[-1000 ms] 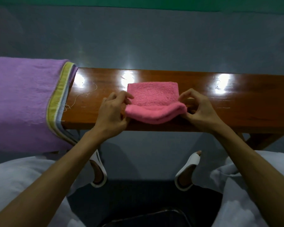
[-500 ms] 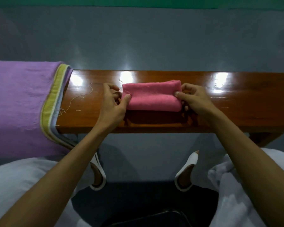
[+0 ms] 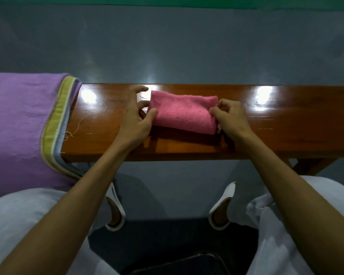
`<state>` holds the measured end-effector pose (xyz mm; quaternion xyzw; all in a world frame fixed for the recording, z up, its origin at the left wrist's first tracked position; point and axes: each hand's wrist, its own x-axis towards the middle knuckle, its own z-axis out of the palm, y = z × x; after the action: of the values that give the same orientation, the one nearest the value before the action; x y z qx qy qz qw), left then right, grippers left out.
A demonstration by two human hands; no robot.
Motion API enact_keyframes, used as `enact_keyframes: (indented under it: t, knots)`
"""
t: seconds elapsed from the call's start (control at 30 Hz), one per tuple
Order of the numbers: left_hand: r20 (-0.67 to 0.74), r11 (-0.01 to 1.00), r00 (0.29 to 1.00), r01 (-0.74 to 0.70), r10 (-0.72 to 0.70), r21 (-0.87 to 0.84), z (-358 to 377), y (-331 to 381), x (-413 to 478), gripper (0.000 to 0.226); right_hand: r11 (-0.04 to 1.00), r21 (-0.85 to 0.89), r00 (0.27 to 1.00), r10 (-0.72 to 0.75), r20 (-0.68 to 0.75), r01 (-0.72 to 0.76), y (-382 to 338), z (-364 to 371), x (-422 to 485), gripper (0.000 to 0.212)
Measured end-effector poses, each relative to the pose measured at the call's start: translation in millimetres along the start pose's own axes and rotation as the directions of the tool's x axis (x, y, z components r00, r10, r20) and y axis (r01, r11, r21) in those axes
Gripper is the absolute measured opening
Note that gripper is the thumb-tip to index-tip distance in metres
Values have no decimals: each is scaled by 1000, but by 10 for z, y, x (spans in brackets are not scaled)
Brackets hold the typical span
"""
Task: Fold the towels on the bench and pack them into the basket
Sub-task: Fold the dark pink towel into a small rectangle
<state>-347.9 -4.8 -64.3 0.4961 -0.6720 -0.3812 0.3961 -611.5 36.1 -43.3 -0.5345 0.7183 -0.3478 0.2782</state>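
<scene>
So the pink towel [image 3: 184,114] is folded into a chunky little rectangle and sits flat on the wooden tabletop [image 3: 286,126], roughly mid-view and a touch toward 12 o'clock. It lies closer to the far edge than the near one.

The left hand [image 3: 134,120] is at the towel's 9 o'clock end. Its grip is a light pinch: the thumb is laid on top of the fabric and a curled finger is tucked against the end, while the index finger sticks out loose toward 12 o'clock and touches nothing. The right hand [image 3: 231,121] is at the 3 o'clock end with a tighter grip, fingers curled in, thumb on the top layer and fingertips wrapped round the towel's end. Both hands have hold of the same towel and nothing else.

Way over at 9 o'clock a big purple towel [image 3: 22,124] with a yellow-green and grey border is draped over the end of the tabletop, well apart from the pink one. A loose pale thread [image 3: 85,120] curls on the wood just beside that border.

Down at 6 o'clock you can see white sandals [image 3: 115,211] on the grey floor [image 3: 167,46], plus a dark thing [image 3: 187,262] at the very bottom edge; I honestly can't tell what it is.
</scene>
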Motion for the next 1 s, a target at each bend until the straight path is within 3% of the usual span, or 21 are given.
enact_keyframes:
  t: [0.17,0.37,0.43,0.5,0.6,0.7,0.8,0.87,1.0]
  knots:
    - [8,998,1000,22,-21,-57,-14,2,29,56,999,-41,1000,13,-9,-13,-19,44,15,37]
    - [-72,991,995,60,-69,-118,-28,-13,48,63,996,-83,997,20,-80,-26,-38,87,22,31]
    - [-184,996,983,7,10,93,-7,-15,38,55,986,-168,984,-25,-174,-5,-55,84,15,23]
    - [-222,912,955,-96,198,400,50,4,11,45,958,-280,936,-148,-320,55,-89,85,-21,20]
    - [-13,720,914,-310,405,621,218,178,-81,41,860,-454,816,-427,-390,233,-225,154,-140,23]
    - [240,583,897,-426,371,692,382,186,-133,51,717,-545,789,-594,-154,434,-300,344,-256,36]
    - [308,539,925,-381,223,751,421,17,-79,58,662,-608,885,-434,167,439,-176,552,-320,63]
    - [293,549,940,-341,175,763,417,-33,-17,58,640,-629,894,-380,240,441,-81,607,-291,69]
    - [269,570,953,-301,142,765,416,-15,41,60,677,-608,909,-337,245,415,2,526,-198,66]
